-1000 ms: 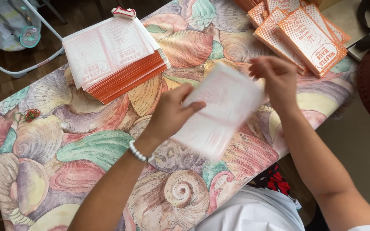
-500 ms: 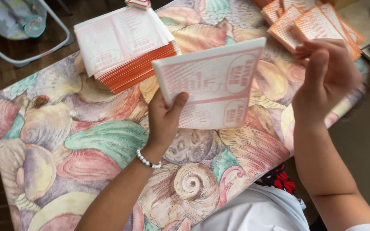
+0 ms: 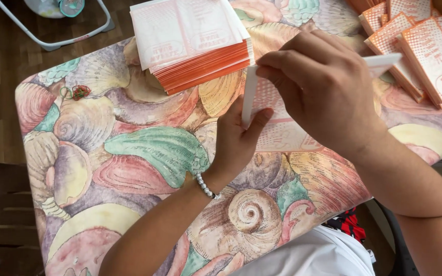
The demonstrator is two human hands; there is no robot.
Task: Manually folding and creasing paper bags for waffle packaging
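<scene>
A flat white and orange printed paper sheet is held just above the shell-patterned tablecloth. My left hand grips its left lower part, thumb on top; a pearl bracelet sits on that wrist. My right hand pinches the sheet's upper left edge, which stands bent upward in a fold. The right hand hides most of the sheet's middle.
A thick stack of unfolded white and orange sheets lies at the table's far side. Folded orange paper bags are spread at the far right. Small rubber bands lie at left. A dark chair stands left; a baby seat frame rests on the wood floor.
The sheet, held up facing me before, has come down toward the table. My right hand moved left from the folded bags onto the sheet's top edge and bent it.
</scene>
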